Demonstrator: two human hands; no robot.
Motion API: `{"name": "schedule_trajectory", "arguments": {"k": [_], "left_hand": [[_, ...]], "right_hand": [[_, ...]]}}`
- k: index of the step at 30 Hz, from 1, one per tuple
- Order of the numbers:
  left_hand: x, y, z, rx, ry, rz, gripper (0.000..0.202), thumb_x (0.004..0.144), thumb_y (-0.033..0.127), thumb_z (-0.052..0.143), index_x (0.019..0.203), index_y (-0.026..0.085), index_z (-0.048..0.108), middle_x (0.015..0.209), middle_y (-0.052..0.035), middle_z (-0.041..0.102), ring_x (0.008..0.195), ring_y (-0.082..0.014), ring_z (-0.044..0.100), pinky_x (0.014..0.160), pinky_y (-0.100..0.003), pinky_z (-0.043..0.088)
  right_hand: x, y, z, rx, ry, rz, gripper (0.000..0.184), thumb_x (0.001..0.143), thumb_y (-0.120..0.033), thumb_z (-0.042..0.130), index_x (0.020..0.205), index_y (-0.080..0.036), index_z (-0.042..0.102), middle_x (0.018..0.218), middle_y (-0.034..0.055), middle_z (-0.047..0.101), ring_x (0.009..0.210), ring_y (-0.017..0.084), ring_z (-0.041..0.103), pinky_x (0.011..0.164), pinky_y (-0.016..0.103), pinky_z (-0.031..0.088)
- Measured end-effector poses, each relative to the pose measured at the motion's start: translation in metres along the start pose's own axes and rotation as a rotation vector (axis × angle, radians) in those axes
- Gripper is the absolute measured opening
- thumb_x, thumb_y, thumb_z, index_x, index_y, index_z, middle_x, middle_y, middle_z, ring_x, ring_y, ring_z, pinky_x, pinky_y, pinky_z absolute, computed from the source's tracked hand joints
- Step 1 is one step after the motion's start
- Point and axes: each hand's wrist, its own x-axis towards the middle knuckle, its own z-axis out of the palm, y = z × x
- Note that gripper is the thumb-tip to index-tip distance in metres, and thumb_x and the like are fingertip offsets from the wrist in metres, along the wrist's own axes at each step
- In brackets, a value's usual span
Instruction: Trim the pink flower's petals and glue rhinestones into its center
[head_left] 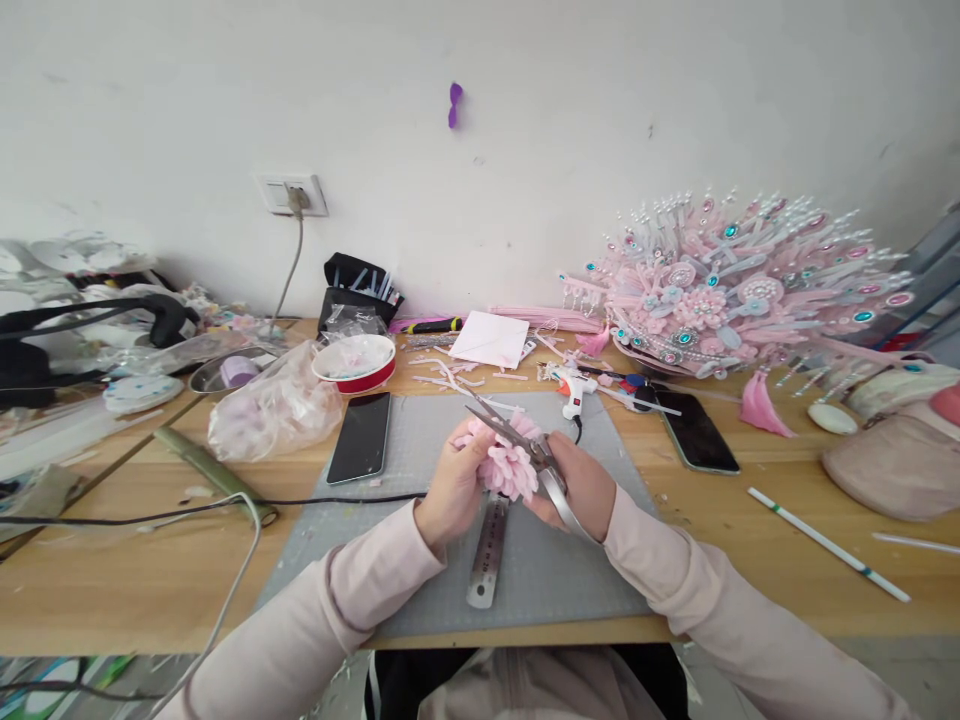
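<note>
Pink flower [510, 470]; in left hand [451, 482]

At six o'clock in the head view, the steel ruler [488, 553] bears a row of printed numbers along its length. The one nearest its holed end looks like 20; the others are too small to read surely.

Craft workshop; scissors [541, 455], glue gun [574, 396]

Scissors [537, 452] & ruler [487, 560] are shiny metal, flower [511, 473] matt cloth-like matl, tabletop [720, 545] smooth wd.
</note>
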Motion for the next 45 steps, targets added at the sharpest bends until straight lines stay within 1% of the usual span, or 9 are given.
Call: {"name": "schedule_trajectory", "arguments": {"k": [7,14,20,26,29,31,36,41,45], "left_hand": [[0.0,-0.002,0.0,0.012,0.037,-0.002,0.026,0.059,0.036,0.074,0.065,0.016,0.058,0.058,0.0028,0.061,0.049,-0.0089,0.055,0.049,-0.019,0.043],[0.0,-0.002,0.001,0.022,0.049,-0.022,0.031,0.056,0.04,0.075,0.065,0.016,0.058,0.059,0.0022,0.062,0.049,-0.0095,0.055,0.05,-0.02,0.044],[-0.003,-0.001,0.003,-0.022,-0.027,-0.019,0.025,0.06,0.036,0.074,0.064,0.016,0.059,0.06,0.0034,0.062,0.054,-0.0077,0.056,0.053,-0.018,0.044],[0.002,0.001,-0.002,0.029,-0.05,-0.02,0.021,0.067,0.034,0.069,0.067,0.015,0.058,0.061,0.0032,0.06,0.055,-0.0083,0.055,0.055,-0.019,0.043],[0.006,0.006,-0.003,0.072,-0.052,-0.041,0.023,0.068,0.035,0.068,0.065,0.015,0.057,0.059,0.0034,0.058,0.053,-0.008,0.054,0.053,-0.019,0.042],[0.008,0.009,-0.003,0.106,-0.029,-0.049,0.023,0.068,0.036,0.067,0.067,0.015,0.057,0.06,0.0031,0.059,0.052,-0.0083,0.054,0.052,-0.019,0.042],[0.013,0.016,-0.006,0.174,-0.011,-0.061,0.024,0.067,0.037,0.067,0.069,0.016,0.057,0.063,0.0023,0.061,0.054,-0.0101,0.056,0.054,-0.021,0.043],[0.018,0.023,-0.01,0.349,0.011,0.018,0.02,0.064,0.033,0.069,0.066,0.016,0.059,0.061,0.0027,0.062,0.053,-0.0091,0.055,0.053,-0.019,0.041],[0.02,0.028,-0.012,0.461,0.053,0.077,0.02,0.063,0.033,0.07,0.063,0.016,0.059,0.058,0.0039,0.06,0.051,-0.0082,0.052,0.05,-0.018,0.039]], "right_hand": [[0.0,0.0,0.0,-0.03,0.016,-0.013,0.032,0.067,-0.038,0.057,0.091,-0.019,0.047,0.084,0.0071,0.052,0.079,0.023,0.052,0.07,0.038,0.047],[0.0,-0.002,-0.001,-0.038,0.023,0.005,0.025,0.066,-0.037,0.056,0.082,-0.019,0.047,0.077,0.0054,0.05,0.072,0.021,0.051,0.066,0.037,0.046],[-0.001,-0.004,0.0,-0.041,0.053,0.023,0.024,0.065,-0.036,0.056,0.076,-0.021,0.041,0.071,0.002,0.046,0.064,0.018,0.048,0.058,0.032,0.044],[0.001,-0.001,-0.005,-0.064,0.104,0.067,0.026,0.066,-0.041,0.057,0.071,-0.022,0.04,0.067,-0.0003,0.043,0.059,0.016,0.045,0.054,0.03,0.041],[0.003,-0.001,-0.011,0.01,0.063,0.115,0.022,0.07,-0.039,0.054,0.075,-0.02,0.044,0.068,0.0017,0.047,0.063,0.018,0.05,0.058,0.032,0.043],[0.005,-0.001,-0.015,0.063,0.011,0.131,0.022,0.072,-0.038,0.053,0.081,-0.019,0.047,0.075,0.0047,0.053,0.069,0.02,0.054,0.063,0.034,0.045],[0.006,-0.001,-0.016,0.087,-0.092,0.143,0.036,0.07,-0.04,0.059,0.096,-0.016,0.051,0.088,0.0093,0.058,0.082,0.024,0.057,0.074,0.038,0.046],[0.005,0.004,-0.011,-0.014,-0.053,0.111,0.053,0.067,-0.045,0.063,0.106,-0.013,0.05,0.099,0.0142,0.058,0.098,0.029,0.054,0.083,0.044,0.043],[0.003,0.009,-0.009,-0.125,-0.005,0.112,0.061,0.065,-0.049,0.064,0.11,-0.012,0.047,0.103,0.0175,0.058,0.102,0.031,0.053,0.085,0.046,0.043]]}}
